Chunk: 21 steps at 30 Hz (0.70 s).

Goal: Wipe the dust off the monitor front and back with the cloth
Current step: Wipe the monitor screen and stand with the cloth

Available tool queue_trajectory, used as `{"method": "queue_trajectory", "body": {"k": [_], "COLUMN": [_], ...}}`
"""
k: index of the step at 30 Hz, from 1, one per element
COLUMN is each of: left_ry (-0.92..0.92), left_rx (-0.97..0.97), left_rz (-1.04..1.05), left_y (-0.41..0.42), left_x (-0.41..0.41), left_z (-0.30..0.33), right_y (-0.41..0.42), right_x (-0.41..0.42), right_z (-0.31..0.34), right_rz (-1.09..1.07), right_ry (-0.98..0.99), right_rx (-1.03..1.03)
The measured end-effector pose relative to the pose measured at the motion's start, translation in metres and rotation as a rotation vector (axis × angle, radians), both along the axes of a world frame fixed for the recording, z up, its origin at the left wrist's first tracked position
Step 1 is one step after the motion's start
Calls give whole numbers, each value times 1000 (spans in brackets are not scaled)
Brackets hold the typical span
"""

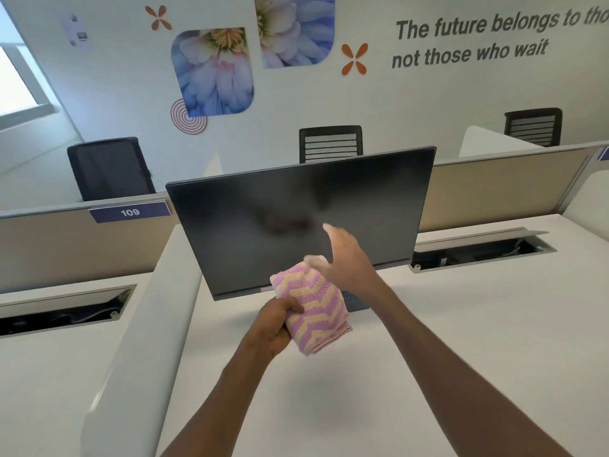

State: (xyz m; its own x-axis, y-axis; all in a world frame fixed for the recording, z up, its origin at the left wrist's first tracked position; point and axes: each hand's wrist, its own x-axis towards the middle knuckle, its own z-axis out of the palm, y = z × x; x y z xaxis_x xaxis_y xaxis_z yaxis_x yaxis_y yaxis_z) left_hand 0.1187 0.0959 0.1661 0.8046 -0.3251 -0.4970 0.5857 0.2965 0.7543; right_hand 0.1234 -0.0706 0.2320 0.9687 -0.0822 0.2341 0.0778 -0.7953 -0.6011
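Note:
A black monitor (pixel 296 219) stands on the white desk (pixel 461 341), its dark screen facing me and tilted back. A folded pink and yellow zigzag cloth (pixel 316 305) is held in front of the screen's lower edge. My left hand (pixel 276 328) grips the cloth from the left side. Just above the cloth, in front of the screen, my right hand (pixel 342 258) is blurred with its fingers spread; its thumb is at the cloth's top corner. The monitor's stand is mostly hidden behind the cloth and hands.
A beige partition (pixel 494 189) with a "109" label (pixel 130 212) runs behind the desk. Open cable trays (pixel 481 252) (pixel 66 311) sit in the desk on either side. A white curved divider (pixel 141 324) borders the desk on the left. Black chairs (pixel 329 143) stand beyond the partition.

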Motion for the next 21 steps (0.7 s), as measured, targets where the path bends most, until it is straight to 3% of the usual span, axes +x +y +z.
{"method": "queue_trajectory", "body": {"k": [2,5,10,15,21], "left_ry": [-19,-72,-211,-635,-1168], "left_rx": [-19,18,341,769,1109], "left_rz": [-16,-68,-129,-29,26], "left_y": [-8,-29,-71,-105,-120], "left_x": [0,4,12,28,51], "left_z": [8,20,30,49,97], "right_y": [-12,-33,-73,-119,-173], "right_x": [-8,-20,-34,-32,-21], "right_z": [-21,-44,-62,-101,-145], "right_rz": [21,68,8,-295,-707], "right_ry": [193,308,367,411,434], "right_rx": [201,517,857,990,918]}}
